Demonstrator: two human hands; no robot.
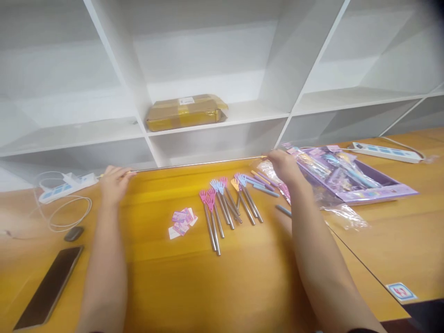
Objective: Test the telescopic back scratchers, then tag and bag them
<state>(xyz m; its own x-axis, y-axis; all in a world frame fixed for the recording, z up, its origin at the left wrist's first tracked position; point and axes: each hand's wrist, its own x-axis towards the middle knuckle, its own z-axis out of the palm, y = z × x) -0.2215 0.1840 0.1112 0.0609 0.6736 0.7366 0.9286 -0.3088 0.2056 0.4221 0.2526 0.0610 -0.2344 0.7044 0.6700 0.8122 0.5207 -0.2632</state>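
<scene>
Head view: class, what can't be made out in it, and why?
All in the head view:
Rod: the part inside the left hand, hidden by that hand.
Right hand: some fingertips, hidden by the hand itself.
Cards: print, blurred and too small.
Label: wording, too small.
Shelves: upper part, cut off by the top edge.

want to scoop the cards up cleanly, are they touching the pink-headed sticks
Apart: the head view shows a strip of tabletop between the cards and the nearest pink-headed stick.

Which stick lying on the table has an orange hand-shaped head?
The stick just left of the rightmost blue ones; the others' heads are pink or blue.
</scene>
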